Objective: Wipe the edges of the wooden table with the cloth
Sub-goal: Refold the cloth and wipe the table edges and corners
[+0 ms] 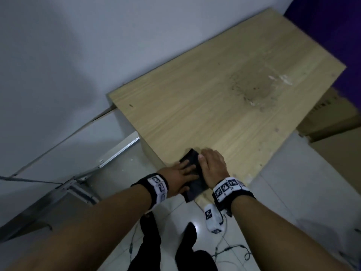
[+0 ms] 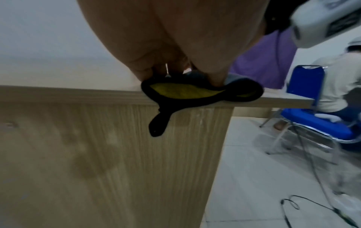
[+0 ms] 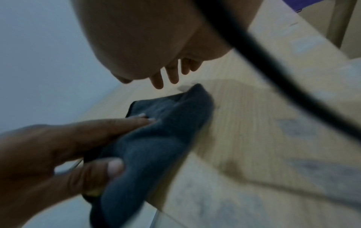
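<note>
Dark cloth [image 1: 192, 174] draped the wooden table [image 1: 224, 98]'s near corner; left hand [image 1: 180, 177] pressed it flat-fingered, right hand [image 1: 212, 165] rested beside, fingers loose. Steady pressure along that corner's edge would have suited.

One table [image 1: 214, 90], one cloth [image 1: 192, 173] (two hands [image 1: 179, 177])

Dark cloth [image 1: 193, 173] with yellow underside, folded, draped over near corner of light wooden table [image 1: 214, 98], one end hanging down past the edge; dusty stain mid-tabletop.
</note>
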